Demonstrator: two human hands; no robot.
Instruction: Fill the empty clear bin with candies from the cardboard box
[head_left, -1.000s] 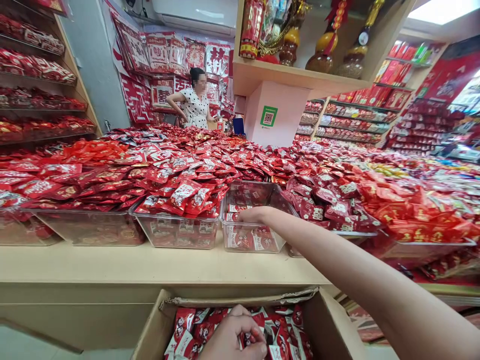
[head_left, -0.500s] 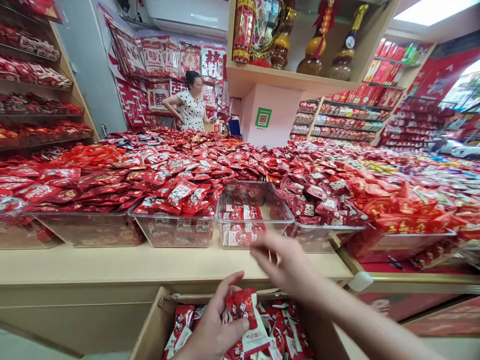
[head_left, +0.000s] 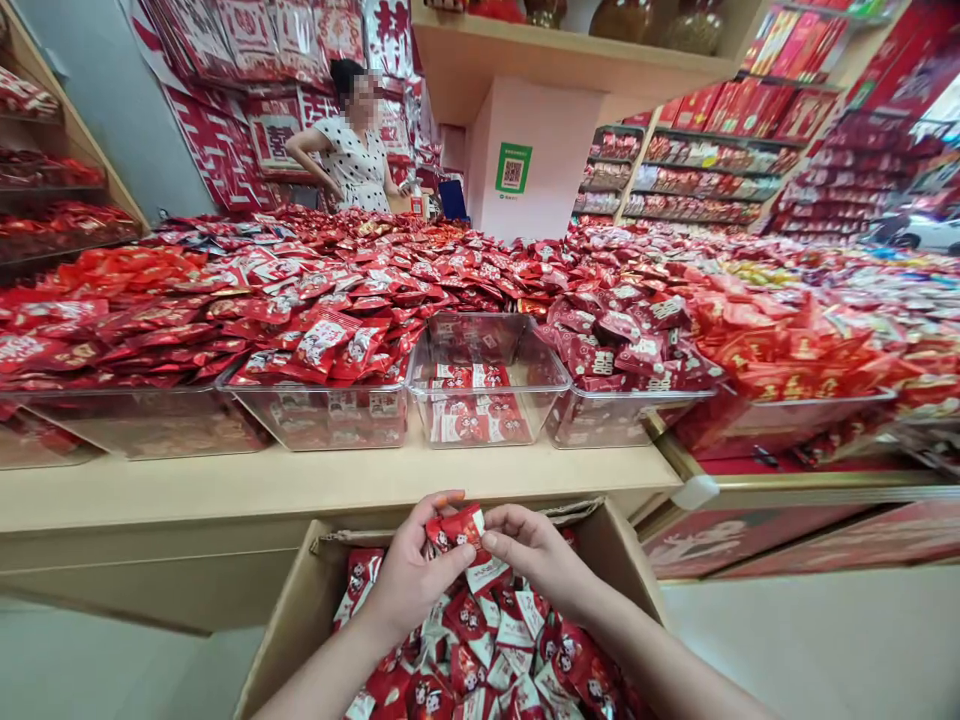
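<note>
My left hand (head_left: 412, 572) is closed around small red-and-white sealed packets, with its thumb across the front one. The front packet (head_left: 457, 528) has printed cartoon figures. My right hand (head_left: 538, 552) pinches the packets' right edge between thumb and fingers. Both hands are over an open cardboard box (head_left: 289, 610) full of loose packets (head_left: 517, 635) of the same look. On the counter behind stands a clear plastic bin (head_left: 551, 385). Flat rows of matching packets (head_left: 480, 418) lie on its bottom.
A pale counter (head_left: 360, 480) runs across just beyond the box. Heaped bins of red packets (head_left: 322, 345), maroon packets (head_left: 622, 345) and orange-red packets (head_left: 795, 350) flank the clear bin. Above hangs a wooden shelf (head_left: 570, 60). Behind the display stands a person in a dotted dress (head_left: 356, 165).
My right hand has come down from in front of the clear bin to the packets in my left hand. The view has tilted down, showing more of the box.
</note>
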